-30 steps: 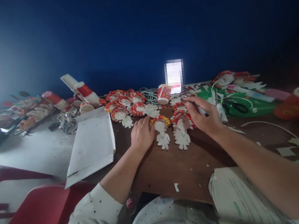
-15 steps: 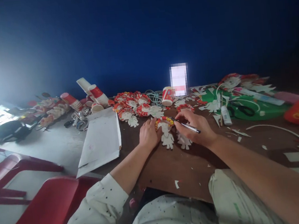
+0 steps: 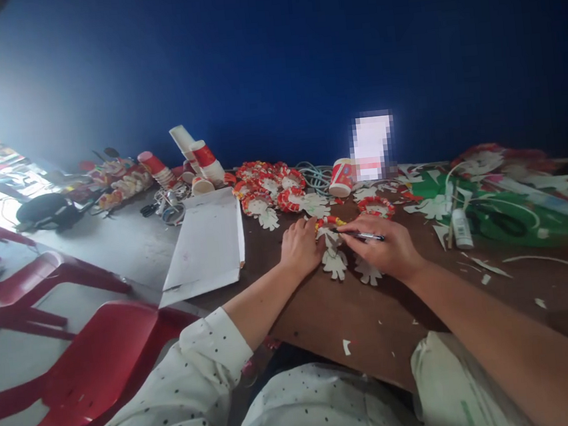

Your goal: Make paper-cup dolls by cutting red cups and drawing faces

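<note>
My left hand [image 3: 301, 243] lies on the brown table, its bent fingers pressed together at the left edge of a white paper figure [image 3: 334, 265]. The figure has cut, fringed ends and a red and yellow ring [image 3: 332, 222] around its top. In my right hand [image 3: 387, 242] is a dark pen [image 3: 370, 236], held in a pinch with its tip at the figure's upper part. A second white paper cutout [image 3: 369, 273] lies partly hidden beneath my right hand. Another red-ringed cutout [image 3: 374, 207] sits just beyond.
Behind my hands lie a pile of red-ringed cutouts [image 3: 267, 186], a paper cup [image 3: 341, 178] and a blurred bright screen [image 3: 372, 144]. A white board [image 3: 204, 244] is at left; a glue bottle [image 3: 461, 228] and green sheet [image 3: 520, 217] at right. Red chairs [image 3: 92, 365] stand lower left.
My view has turned left, so everything sits farther right. The pen has tilted flatter, and its tip has gone from beside the ring to the figure's upper part. My left hand stays at the figure.
</note>
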Available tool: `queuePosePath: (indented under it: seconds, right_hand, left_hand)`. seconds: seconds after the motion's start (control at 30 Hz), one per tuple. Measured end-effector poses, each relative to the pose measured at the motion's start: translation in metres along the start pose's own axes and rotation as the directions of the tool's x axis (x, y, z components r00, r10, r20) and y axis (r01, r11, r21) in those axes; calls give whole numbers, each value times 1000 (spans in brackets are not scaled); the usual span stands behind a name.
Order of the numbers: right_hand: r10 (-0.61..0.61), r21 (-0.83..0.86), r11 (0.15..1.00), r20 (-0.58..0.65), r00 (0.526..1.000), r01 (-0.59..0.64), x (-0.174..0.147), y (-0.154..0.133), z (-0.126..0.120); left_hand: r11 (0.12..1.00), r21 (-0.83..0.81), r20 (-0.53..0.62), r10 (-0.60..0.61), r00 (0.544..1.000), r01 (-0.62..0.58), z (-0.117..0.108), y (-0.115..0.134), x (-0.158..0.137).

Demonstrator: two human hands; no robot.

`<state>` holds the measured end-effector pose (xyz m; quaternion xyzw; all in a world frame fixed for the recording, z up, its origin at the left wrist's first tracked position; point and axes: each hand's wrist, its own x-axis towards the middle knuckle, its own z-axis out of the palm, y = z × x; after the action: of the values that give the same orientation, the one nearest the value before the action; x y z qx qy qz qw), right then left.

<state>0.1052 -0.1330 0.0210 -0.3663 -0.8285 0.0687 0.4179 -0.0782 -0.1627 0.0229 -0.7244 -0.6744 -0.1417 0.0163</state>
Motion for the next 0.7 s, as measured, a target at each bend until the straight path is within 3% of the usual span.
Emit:
queuePosePath:
  seconds: [0.27, 0.7]
  right_hand:
    - [-45, -101, 994, -45, 998, 41, -3, 5, 8]
    - [-37, -71, 997, -33, 999, 35, -3, 2, 8]
  left_hand:
    - [1000, -18, -7, 1, 1000, -1, 1, 0, 0]
    - [1000, -4, 12, 7, 1000, -7, -2, 1, -1]
